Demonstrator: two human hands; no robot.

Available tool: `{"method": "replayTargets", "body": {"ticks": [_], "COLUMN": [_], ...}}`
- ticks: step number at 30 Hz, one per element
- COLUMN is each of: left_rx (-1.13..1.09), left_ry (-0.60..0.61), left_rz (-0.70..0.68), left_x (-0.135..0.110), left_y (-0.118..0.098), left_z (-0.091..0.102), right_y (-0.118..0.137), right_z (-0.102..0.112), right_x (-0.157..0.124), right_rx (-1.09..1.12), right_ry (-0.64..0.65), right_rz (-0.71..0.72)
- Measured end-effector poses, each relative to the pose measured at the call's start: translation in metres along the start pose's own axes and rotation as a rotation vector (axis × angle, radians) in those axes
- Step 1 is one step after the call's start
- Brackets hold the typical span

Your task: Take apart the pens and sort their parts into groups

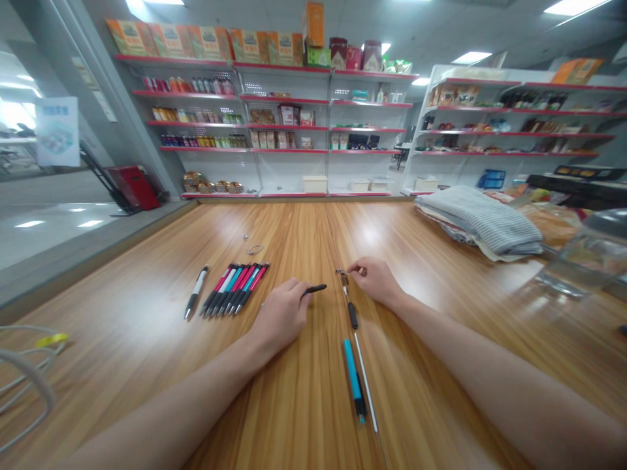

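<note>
My left hand [279,313] is closed around a slim black pen part [316,288], whose end sticks out to the right past the fingertips. Over the small brown and metal pen parts [343,277], my right hand [375,277] has its fingers drawn together at their right side; whatever it pinches is too small to make out. Below those bits lie a black rubber grip [353,316], a thin white ink refill [365,382] and a turquoise pen barrel [351,369] with a black clip. To the left, several assembled pens [235,290] in pink, turquoise and white lie side by side.
A white and black pen [196,292] lies apart at the left. Behind the row are a small ring [255,249] and a tiny metal bit [245,235]. Folded striped cloth [482,219] and a clear container [578,254] occupy the right; a cable [29,365] lies left.
</note>
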State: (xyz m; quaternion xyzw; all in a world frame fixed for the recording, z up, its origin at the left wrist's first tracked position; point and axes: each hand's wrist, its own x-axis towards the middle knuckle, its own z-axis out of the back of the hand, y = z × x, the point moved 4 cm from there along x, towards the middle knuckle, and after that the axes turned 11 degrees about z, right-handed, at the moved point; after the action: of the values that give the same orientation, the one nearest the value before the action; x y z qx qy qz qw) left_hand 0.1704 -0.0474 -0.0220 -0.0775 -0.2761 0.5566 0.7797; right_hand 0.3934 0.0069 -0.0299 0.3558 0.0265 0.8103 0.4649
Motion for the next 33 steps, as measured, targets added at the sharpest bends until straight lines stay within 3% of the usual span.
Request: {"method": "replayTargets", "body": {"ticks": [33], "left_rx": [-0.006], "left_ry": [0.027], "left_rz": [-0.002], "left_x": [-0.0023], "left_y": [-0.0006], "left_z": [-0.0023], "right_y": [0.0056], "right_z": [-0.0016], "right_x": [0.0008], "right_rx": [-0.045], "right_ry": [0.083], "right_rz": [0.042]}}
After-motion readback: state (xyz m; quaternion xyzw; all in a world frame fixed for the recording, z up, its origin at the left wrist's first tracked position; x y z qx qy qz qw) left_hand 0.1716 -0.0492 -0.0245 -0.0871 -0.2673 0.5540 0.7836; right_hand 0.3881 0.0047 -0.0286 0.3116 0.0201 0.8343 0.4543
